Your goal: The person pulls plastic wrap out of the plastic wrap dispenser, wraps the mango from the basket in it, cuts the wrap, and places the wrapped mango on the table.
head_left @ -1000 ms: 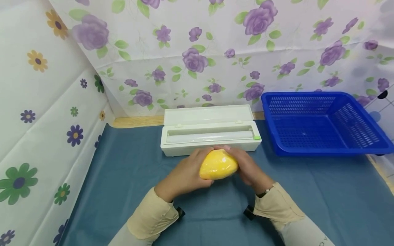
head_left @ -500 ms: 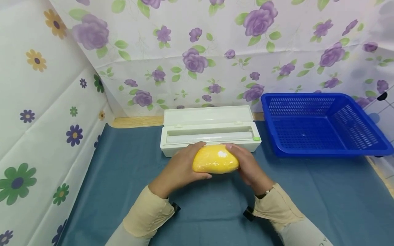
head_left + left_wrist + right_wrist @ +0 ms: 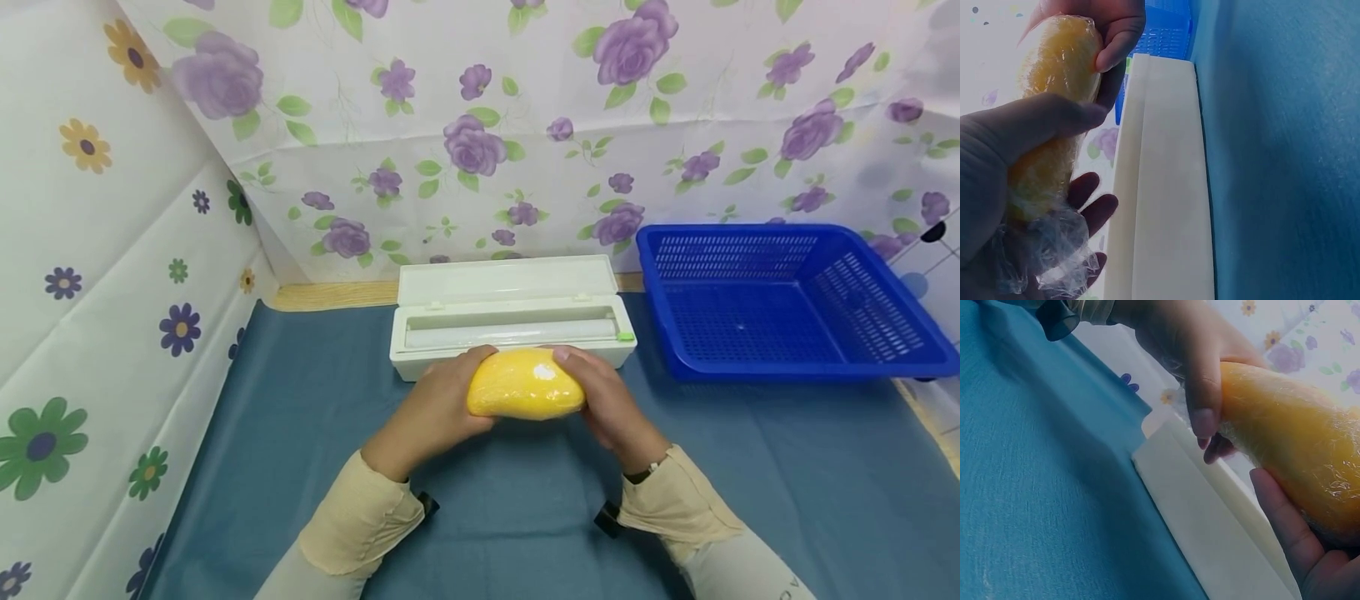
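Observation:
A yellow mango point(image 3: 525, 383), wrapped in clear cling film, is held between both hands in front of the white box. My left hand point(image 3: 438, 404) grips its left end. In the left wrist view the thumb lies across the mango and loose, crumpled film point(image 3: 1063, 250) bunches over the fingers underneath. At the other end, my right hand point(image 3: 611, 408) holds the mango with its thumb along the upper side. The film looks tight and shiny over the middle of the fruit point(image 3: 1297, 437). The fingers under the mango are partly hidden.
Just behind the hands stands a white cling film box point(image 3: 427, 367), lid raised, with a film roll point(image 3: 510, 334) inside. To its right is a blue plastic basket point(image 3: 810, 369). A blue cloth point(image 3: 300, 433) covers the table, and flowered sheets hang behind and at left.
The mango has turned from a tilted pose to lying almost level between the hands. My left hand has shifted slightly left and up. The box and basket stay in place.

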`<state>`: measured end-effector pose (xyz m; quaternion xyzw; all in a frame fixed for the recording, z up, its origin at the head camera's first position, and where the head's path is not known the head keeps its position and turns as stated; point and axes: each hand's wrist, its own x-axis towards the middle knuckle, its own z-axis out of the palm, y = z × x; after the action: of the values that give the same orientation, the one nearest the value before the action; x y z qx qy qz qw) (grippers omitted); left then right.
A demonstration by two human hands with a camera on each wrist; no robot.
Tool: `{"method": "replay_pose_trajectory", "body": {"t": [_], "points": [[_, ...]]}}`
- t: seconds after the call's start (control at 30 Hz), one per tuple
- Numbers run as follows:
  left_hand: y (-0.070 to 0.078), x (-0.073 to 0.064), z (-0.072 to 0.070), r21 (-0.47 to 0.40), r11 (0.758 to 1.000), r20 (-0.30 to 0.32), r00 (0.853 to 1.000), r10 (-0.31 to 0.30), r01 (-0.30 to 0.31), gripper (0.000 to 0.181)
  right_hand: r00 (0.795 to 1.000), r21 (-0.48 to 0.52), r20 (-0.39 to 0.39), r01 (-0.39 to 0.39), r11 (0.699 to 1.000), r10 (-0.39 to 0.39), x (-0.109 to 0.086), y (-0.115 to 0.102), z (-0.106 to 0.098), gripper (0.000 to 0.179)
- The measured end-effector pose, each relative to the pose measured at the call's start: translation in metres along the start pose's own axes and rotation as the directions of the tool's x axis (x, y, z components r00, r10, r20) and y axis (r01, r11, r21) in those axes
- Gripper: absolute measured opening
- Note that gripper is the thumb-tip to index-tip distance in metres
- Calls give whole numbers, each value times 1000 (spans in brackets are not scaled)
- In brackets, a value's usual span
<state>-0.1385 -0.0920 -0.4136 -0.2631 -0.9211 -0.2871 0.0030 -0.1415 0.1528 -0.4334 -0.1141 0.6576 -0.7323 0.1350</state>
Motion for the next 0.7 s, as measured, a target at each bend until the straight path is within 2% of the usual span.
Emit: {"method": "replay_pose_trajectory", "body": {"t": [0.3, 0.5, 0.7], "points": [[-1, 0, 2, -7, 1000, -45, 999, -22, 22, 83, 998, 24, -55, -5, 1000, 7, 1, 1, 3, 51], [-1, 2, 2, -54, 998, -99, 994, -39, 34, 75, 993, 62, -114, -8, 998, 15, 1, 1, 2, 52], [-4, 2, 2, -79, 997, -129, 991, -24, 14, 74, 996, 63, -93, 25, 998, -19, 0, -3, 2, 54]]}}
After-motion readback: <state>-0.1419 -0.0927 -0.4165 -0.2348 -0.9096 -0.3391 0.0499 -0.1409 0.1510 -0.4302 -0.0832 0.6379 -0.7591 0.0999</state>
